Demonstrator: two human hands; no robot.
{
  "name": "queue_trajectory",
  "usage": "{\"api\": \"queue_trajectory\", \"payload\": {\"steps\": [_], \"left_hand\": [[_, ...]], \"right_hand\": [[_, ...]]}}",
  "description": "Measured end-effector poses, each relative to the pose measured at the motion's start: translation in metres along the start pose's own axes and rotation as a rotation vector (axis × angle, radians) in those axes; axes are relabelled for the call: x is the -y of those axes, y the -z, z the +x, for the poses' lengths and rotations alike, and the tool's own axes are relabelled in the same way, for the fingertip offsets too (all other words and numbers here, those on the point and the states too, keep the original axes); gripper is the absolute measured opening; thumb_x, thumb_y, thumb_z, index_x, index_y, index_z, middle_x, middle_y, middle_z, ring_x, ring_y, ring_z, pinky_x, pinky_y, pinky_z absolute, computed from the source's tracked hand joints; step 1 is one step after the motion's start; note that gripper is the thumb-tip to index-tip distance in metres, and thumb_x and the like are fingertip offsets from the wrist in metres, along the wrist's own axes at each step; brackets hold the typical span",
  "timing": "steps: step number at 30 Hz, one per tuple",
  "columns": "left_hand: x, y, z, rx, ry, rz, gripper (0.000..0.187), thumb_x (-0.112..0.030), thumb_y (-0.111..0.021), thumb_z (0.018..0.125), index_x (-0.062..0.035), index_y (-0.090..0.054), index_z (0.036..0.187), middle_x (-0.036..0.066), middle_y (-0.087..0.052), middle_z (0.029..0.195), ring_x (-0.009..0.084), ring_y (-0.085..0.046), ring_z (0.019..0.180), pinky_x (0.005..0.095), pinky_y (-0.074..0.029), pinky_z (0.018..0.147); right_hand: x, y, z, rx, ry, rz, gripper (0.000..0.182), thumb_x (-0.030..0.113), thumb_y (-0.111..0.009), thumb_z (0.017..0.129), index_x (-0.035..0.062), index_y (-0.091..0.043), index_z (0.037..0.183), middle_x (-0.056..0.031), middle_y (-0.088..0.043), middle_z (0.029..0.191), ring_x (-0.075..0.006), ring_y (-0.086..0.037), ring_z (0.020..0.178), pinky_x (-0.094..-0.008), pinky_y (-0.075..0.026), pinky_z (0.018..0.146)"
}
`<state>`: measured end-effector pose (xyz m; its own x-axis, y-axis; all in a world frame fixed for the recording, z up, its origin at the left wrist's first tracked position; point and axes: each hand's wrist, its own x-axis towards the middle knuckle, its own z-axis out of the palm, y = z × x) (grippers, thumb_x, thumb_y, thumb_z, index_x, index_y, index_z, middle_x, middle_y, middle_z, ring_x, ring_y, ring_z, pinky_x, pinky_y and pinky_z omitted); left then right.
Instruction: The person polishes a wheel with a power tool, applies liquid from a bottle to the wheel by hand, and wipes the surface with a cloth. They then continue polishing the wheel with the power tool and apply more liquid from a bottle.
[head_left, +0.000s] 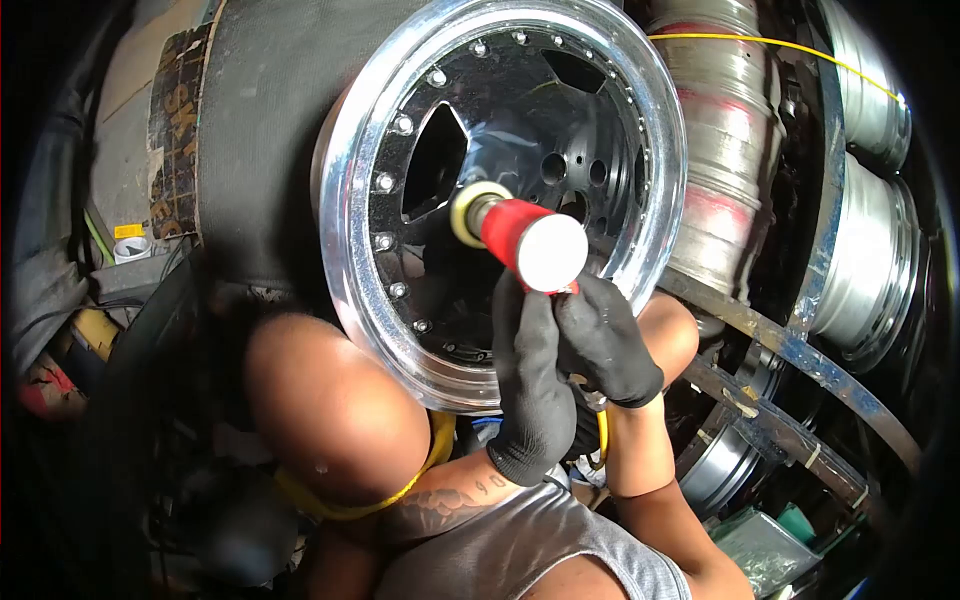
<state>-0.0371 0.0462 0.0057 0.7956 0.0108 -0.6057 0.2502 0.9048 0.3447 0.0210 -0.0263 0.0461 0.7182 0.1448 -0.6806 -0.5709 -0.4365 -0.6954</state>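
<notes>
Both my hands wear dark gloves and are closed around a red handheld polisher (508, 230) with a bright white end. My left hand (533, 385) wraps its lower side, and my right hand (606, 342) grips close beside it on the right. At the tool's front, a round yellowish pad (462, 215) is right at the black face of a car wheel rim (350, 240). The rim has a shiny polished lip, a ring of small bolts and several openings in its centre. It stands tilted between my knees.
To the right, several bare metal rims (715, 120) are stacked beside a worn metal rack (760, 325) holding more rims (868, 250). A yellow cord (740, 39) crosses at top right. A dark padded surface (270, 140) lies behind the wheel; a small white cup (132, 250) sits at left.
</notes>
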Motion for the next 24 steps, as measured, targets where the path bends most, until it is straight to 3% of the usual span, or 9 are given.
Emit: {"api": "queue_trajectory", "payload": {"steps": [3,8,10,13,14,18,20,22,24], "left_hand": [[-0.010,-0.004,0.000,-0.065,0.104,-0.220,0.042,-0.028,-0.040,0.109,0.0004,-0.042,0.139,0.009,-0.049,0.129,0.0152,-0.051,0.116,0.0302,-0.041,0.102],[0.001,0.007,0.002,0.016,0.041,-0.009,0.042,-0.029,-0.040,0.109,-0.0004,-0.043,0.139,0.009,-0.049,0.130,0.0165,-0.050,0.119,0.0317,-0.041,0.103],[-0.006,0.001,0.000,-0.048,0.163,-0.209,0.044,-0.030,-0.041,0.108,-0.0009,-0.042,0.141,0.010,-0.049,0.132,0.0179,-0.050,0.120,0.0326,-0.040,0.105],[-0.007,-0.003,0.002,-0.053,0.154,-0.060,0.046,-0.031,-0.042,0.108,-0.0012,-0.041,0.143,0.010,-0.049,0.132,0.0176,-0.050,0.121,0.0319,-0.040,0.105],[-0.010,-0.007,0.001,-0.089,0.219,-0.168,0.047,-0.031,-0.042,0.108,-0.0007,-0.040,0.144,0.011,-0.049,0.134,0.0179,-0.049,0.123,0.0317,-0.039,0.106],[-0.016,-0.005,0.005,-0.011,0.171,-0.095,0.050,-0.033,-0.039,0.109,0.0005,-0.039,0.145,0.012,-0.049,0.137,0.0195,-0.049,0.125,0.0324,-0.040,0.107],[-0.012,0.005,0.006,0.034,0.191,0.019,0.059,-0.043,-0.036,0.108,-0.0029,-0.029,0.150,0.010,-0.043,0.142,0.0179,-0.043,0.131,0.0322,-0.034,0.112],[-0.016,0.000,0.004,0.006,0.104,-0.077,0.058,-0.044,-0.033,0.109,-0.0027,-0.026,0.150,0.010,-0.045,0.139,0.0170,-0.045,0.128,0.0316,-0.037,0.109],[-0.020,0.002,0.011,0.004,0.125,0.086,0.059,-0.045,-0.032,0.109,-0.0021,-0.025,0.150,0.011,-0.047,0.136,0.0181,-0.048,0.126,0.0318,-0.040,0.107]], "right_hand": [[0.005,0.005,0.001,0.097,-0.012,-0.060,0.040,0.028,-0.059,0.099,-0.0036,-0.059,0.124,-0.0008,-0.060,0.090,-0.0053,-0.052,0.081,-0.0237,-0.044,0.069],[0.005,-0.008,-0.001,-0.032,0.055,-0.065,0.038,0.026,-0.060,0.098,-0.0039,-0.059,0.121,-0.0020,-0.060,0.089,-0.0058,-0.052,0.081,-0.0252,-0.045,0.069],[0.001,-0.001,-0.002,0.003,0.088,-0.110,0.038,0.028,-0.059,0.099,-0.0039,-0.059,0.121,-0.0023,-0.060,0.090,-0.0068,-0.053,0.082,-0.0261,-0.046,0.071],[-0.003,0.006,-0.008,0.003,-0.081,-0.009,0.040,0.030,-0.058,0.099,-0.0035,-0.059,0.121,-0.0018,-0.060,0.090,-0.0068,-0.053,0.083,-0.0259,-0.045,0.070],[-0.008,0.001,-0.005,-0.050,0.058,-0.025,0.042,0.032,-0.058,0.099,-0.0030,-0.058,0.122,-0.0010,-0.060,0.089,-0.0054,-0.052,0.077,-0.0239,-0.043,0.065],[0.002,-0.002,-0.009,-0.068,-0.074,0.007,0.042,0.033,-0.058,0.100,-0.0031,-0.059,0.121,-0.0024,-0.061,0.091,-0.0076,-0.054,0.082,-0.0266,-0.046,0.071],[0.006,-0.006,-0.002,-0.060,0.027,-0.066,0.040,0.032,-0.058,0.100,-0.0030,-0.059,0.120,-0.0029,-0.061,0.090,-0.0080,-0.053,0.082,-0.0270,-0.046,0.072],[0.014,-0.012,0.004,-0.067,0.097,-0.122,0.039,0.032,-0.058,0.101,-0.0030,-0.060,0.119,-0.0033,-0.060,0.089,-0.0080,-0.052,0.082,-0.0269,-0.045,0.072],[0.022,-0.017,0.009,-0.081,0.144,-0.165,0.038,0.031,-0.059,0.101,-0.0030,-0.060,0.118,-0.0037,-0.060,0.088,-0.0076,-0.051,0.081,-0.0264,-0.045,0.071]]}}
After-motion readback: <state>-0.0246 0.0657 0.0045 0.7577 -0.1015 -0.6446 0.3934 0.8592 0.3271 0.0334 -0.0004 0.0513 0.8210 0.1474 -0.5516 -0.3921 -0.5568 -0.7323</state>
